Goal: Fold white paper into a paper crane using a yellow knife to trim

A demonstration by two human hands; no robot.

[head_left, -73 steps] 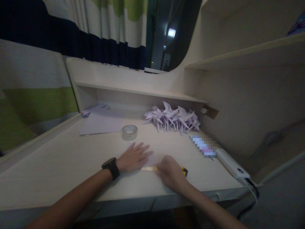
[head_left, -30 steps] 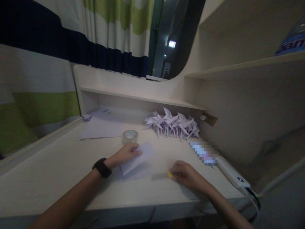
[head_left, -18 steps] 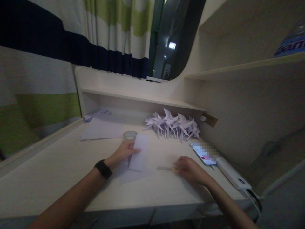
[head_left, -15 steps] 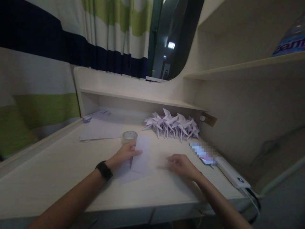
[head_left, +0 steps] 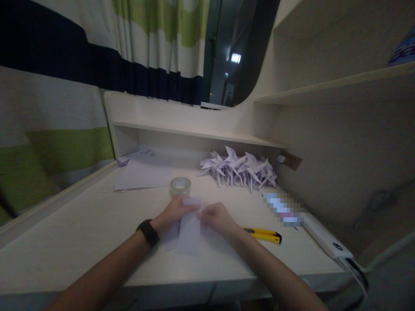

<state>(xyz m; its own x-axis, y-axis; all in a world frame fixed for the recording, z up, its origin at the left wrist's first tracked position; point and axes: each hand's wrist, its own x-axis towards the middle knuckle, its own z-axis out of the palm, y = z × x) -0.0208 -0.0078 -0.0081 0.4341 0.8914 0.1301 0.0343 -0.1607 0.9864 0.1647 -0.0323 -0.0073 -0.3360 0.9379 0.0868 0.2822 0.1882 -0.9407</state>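
- A narrow strip of pale paper (head_left: 189,231) stands lifted off the desk (head_left: 81,233), its top edge between the two hands and its lower end hanging down toward the person.
- The left hand (head_left: 173,213) pinches the upper left corner of the strip; thumb and fingers are closed on the paper.
- The right hand (head_left: 216,217) meets it from the other side, fingers curled at the upper right edge. It seems to grip the paper too, but the picture is dim and the fingertips are hard to see.
- A black watch (head_left: 148,232) is on the left wrist.
- Under the strip, another pale sheet (head_left: 171,235) lies flat on the desk.
- A yellow utility knife (head_left: 264,235) lies on the desk just to the right of the right hand, not touched.
- A roll of clear tape (head_left: 180,186) stands near, behind the hands.
- Farther back, a row of folded paper pinwheels (head_left: 240,167) lies under the low shelf (head_left: 194,131).
- Flat sheets of paper (head_left: 142,172) rest at the back left, well apart from the hands.
- A white power strip (head_left: 326,235) lies along the right edge.
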